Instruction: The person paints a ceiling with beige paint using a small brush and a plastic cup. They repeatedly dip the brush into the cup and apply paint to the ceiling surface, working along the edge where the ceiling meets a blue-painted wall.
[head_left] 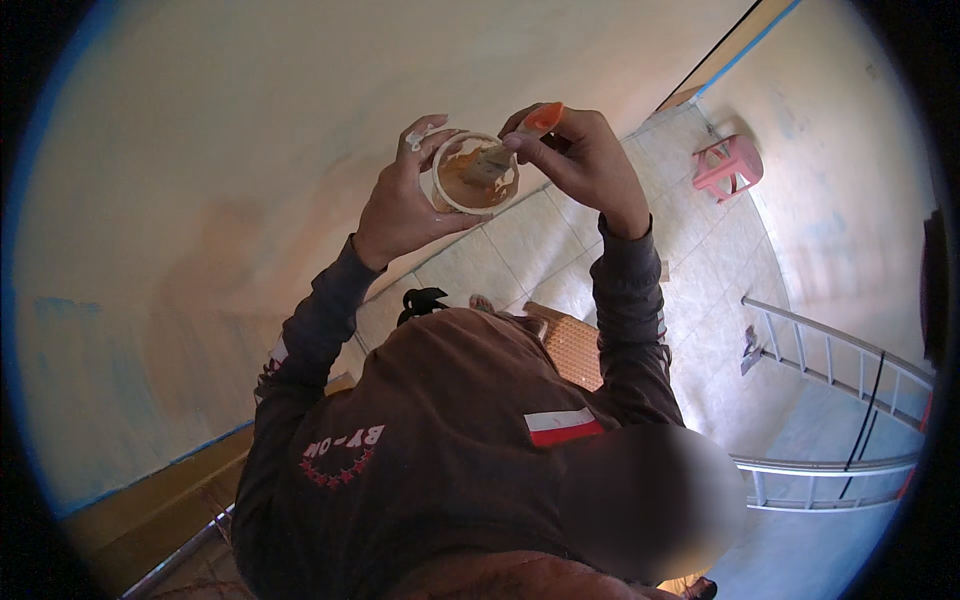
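Note:
My left hand [400, 200], with white smears on a finger, grips a small whitish tub [441, 202] holding tan-orange paint. My right hand [590, 170] pinches a paintbrush [543, 119] with an orange-tipped handle, its head dipped inside the tub against the near right of the paint. Both hands are raised in front of a pale, patchily painted wall [230, 120].
A pink plastic stool [738, 160] stands on the tiled floor [515, 255] by the right wall. An aluminium ladder [820, 330] is at the lower right. A brown textured board or step [570, 355] lies below me. Blue tape [745, 50] edges an opening.

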